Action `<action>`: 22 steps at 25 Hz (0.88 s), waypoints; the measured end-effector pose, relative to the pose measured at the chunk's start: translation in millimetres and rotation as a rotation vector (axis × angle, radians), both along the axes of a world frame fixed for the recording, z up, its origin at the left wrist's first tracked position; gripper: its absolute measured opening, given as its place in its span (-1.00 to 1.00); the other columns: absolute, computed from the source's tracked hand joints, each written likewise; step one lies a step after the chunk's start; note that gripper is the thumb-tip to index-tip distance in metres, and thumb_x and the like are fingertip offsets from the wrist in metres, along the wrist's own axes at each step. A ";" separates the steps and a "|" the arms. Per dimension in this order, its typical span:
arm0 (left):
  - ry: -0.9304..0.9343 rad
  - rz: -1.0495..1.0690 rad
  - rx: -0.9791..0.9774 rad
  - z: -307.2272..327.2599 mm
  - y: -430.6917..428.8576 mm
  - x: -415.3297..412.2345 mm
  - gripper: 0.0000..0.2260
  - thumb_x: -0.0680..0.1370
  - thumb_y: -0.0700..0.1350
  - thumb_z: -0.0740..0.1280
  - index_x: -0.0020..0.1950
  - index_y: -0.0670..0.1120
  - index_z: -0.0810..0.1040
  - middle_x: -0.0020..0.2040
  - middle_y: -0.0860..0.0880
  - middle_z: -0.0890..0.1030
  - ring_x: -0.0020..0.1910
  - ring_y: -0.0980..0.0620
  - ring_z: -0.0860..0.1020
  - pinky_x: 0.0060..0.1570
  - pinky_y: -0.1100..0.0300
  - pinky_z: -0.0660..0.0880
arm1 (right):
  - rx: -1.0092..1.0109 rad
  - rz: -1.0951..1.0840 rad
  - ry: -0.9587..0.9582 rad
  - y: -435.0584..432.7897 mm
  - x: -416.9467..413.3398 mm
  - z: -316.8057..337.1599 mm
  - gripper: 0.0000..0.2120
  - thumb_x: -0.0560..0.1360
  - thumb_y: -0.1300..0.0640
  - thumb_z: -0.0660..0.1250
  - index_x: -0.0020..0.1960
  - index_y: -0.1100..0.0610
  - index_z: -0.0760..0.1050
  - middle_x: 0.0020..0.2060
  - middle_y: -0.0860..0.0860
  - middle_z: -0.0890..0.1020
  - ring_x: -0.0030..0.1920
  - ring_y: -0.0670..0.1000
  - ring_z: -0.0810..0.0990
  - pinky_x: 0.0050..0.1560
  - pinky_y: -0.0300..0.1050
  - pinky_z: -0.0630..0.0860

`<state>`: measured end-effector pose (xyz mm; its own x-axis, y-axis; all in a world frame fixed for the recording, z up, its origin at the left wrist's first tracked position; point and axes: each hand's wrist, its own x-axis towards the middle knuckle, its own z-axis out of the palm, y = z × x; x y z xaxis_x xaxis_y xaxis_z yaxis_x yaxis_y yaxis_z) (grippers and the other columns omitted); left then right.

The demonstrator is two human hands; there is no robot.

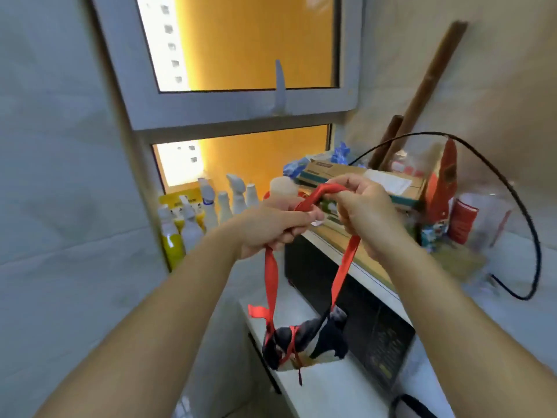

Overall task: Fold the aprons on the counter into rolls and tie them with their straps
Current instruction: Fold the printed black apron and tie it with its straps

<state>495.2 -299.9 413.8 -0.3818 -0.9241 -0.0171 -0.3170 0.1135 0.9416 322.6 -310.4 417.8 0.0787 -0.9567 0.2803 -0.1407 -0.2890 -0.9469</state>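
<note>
A rolled dark apron [304, 339], bound with thin red ties, hangs in the air from its red neck strap [345, 263]. Both hands hold that strap up at chest height. My left hand [271, 226] grips the left run of the strap in its curled fingers. My right hand [364, 206] pinches the top of the loop, and the strap's right run drops from under its palm. A short loose red strap end [259, 310] sticks out beside the roll. The roll hangs above the white counter [325, 390].
A black microwave [346, 300] stands on the counter right of the roll, with boxes [361, 182] and packets piled on top. Several spray bottles [208, 212] line the window sill behind. A black cable [524, 224] loops at the right. A tiled wall fills the left.
</note>
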 end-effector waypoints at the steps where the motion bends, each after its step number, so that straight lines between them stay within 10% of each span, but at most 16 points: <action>1: -0.013 0.092 -0.007 2.6 -0.4 17.9 -0.81 0.62 -0.06 0.29 0.08 -0.17 0.54 -0.36 0.04 0.37 -0.46 0.14 0.23 -0.49 0.29 0.13 | -0.001 0.051 -0.005 -9.0 21.4 0.9 -0.90 0.51 0.12 0.33 -0.02 0.09 0.58 -0.47 -0.11 0.51 -0.50 -0.18 0.40 -0.47 -0.29 0.29; 16: 0.393 0.719 -0.357 63.6 60.1 332.0 -0.67 0.37 -0.36 0.33 0.04 -0.05 0.43 -0.34 0.04 0.40 -0.48 0.11 0.26 -0.49 0.27 0.18 | 0.026 0.727 -0.402 -34.7 329.3 62.1 -0.73 0.43 0.45 0.11 -0.07 0.14 0.43 -0.45 -0.02 0.26 -0.52 -0.07 0.12 -0.52 -0.22 -0.01; 22: 0.054 0.879 -0.667 125.7 78.6 442.7 -0.75 0.50 -0.37 0.31 -0.12 0.01 0.48 -0.16 0.01 0.56 -0.40 0.06 0.38 -0.35 0.22 0.31 | -0.171 0.630 -0.325 -31.9 448.0 117.4 -0.72 0.41 0.42 0.17 -0.23 0.08 0.51 -0.43 0.00 0.35 -0.48 -0.07 0.25 -0.50 -0.23 0.13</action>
